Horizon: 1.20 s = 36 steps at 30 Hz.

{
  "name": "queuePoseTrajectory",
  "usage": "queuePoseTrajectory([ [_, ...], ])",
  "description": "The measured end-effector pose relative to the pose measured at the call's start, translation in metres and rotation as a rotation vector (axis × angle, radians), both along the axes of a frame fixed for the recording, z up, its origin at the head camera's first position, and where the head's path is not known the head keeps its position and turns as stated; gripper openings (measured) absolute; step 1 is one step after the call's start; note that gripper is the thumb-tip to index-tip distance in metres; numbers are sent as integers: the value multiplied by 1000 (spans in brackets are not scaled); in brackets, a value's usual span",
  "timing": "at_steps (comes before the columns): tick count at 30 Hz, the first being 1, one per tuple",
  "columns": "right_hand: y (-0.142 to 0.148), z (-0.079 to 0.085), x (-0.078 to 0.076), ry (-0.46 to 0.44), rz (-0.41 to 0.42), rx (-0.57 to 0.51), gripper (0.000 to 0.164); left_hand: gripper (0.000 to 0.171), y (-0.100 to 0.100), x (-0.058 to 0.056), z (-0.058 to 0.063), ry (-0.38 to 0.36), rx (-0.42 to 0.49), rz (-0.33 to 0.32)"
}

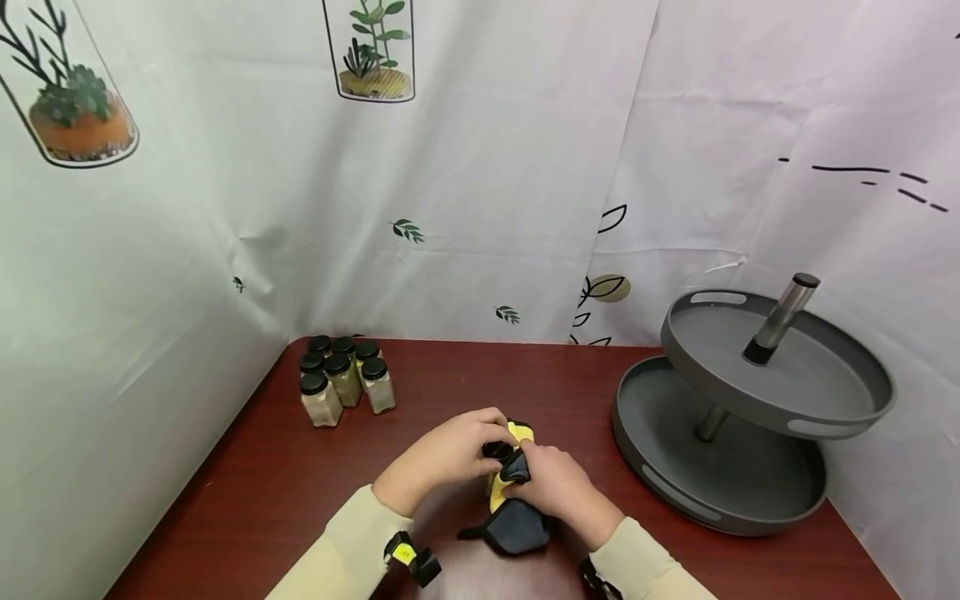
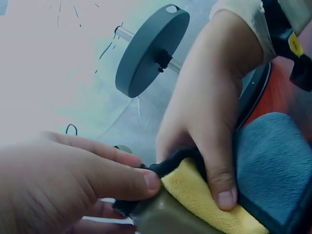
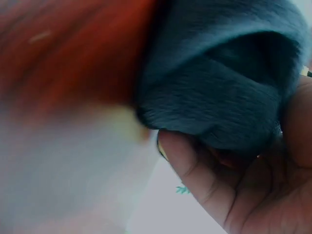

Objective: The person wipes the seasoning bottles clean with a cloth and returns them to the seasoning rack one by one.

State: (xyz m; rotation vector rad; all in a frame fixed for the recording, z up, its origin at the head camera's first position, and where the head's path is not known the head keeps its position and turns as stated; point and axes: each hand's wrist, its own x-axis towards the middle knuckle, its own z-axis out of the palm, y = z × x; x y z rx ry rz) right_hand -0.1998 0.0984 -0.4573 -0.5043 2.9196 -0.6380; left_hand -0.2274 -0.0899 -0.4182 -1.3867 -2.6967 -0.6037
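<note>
Near the front of the table, my left hand (image 1: 457, 450) grips a small spice jar by its black lid, with the thumb at the lid's edge in the left wrist view. The jar's olive-tan body (image 2: 170, 217) shows below that thumb, partly covered. My right hand (image 1: 558, 482) pinches a cloth (image 1: 517, 528), yellow on one face and grey-blue on the other with dark edging. Its yellow side lies against the jar. In the right wrist view the grey cloth (image 3: 214, 97) is bunched and folded over the fingers.
Several spice jars (image 1: 345, 385) with black lids stand grouped at the table's back left corner. On the right stands a two-tier grey round tray (image 1: 630, 408) with a metal post. White printed fabric (image 1: 480, 192) hangs behind the dark red table (image 1: 247, 508).
</note>
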Motion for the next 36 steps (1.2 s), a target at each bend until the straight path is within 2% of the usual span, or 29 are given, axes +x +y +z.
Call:
queuePoseTrajectory([
  [4,-1,2,2,23,-39,-103,59,27,3,0,3,7,-44,32],
  [9,-3,-2,6,-20,-40,-49,69,25,9,8,3,10,-45,117],
  [11,-3,-1,8,-38,-50,-50,69,25,13,13,3,7,-33,179],
  [16,-3,4,10,-45,-107,-166,61,25,24,22,0,-4,2,379],
  [20,-5,-1,9,-71,-84,-144,55,31,33,26,1,-19,12,495],
  [23,-4,0,9,-60,-98,-165,53,29,38,30,1,-5,8,524],
  [26,-4,3,8,-25,-96,-176,52,27,42,32,1,62,-21,525],
  [28,-4,1,7,-41,-70,-137,55,28,44,33,0,109,-41,533],
  [31,0,-1,5,-87,-16,-68,54,37,43,35,-8,115,-35,572],
  [33,8,2,5,-100,-18,-48,56,45,40,36,-19,71,5,611],
  [36,26,9,6,-99,-71,-65,55,54,34,36,-38,-23,119,645],
])
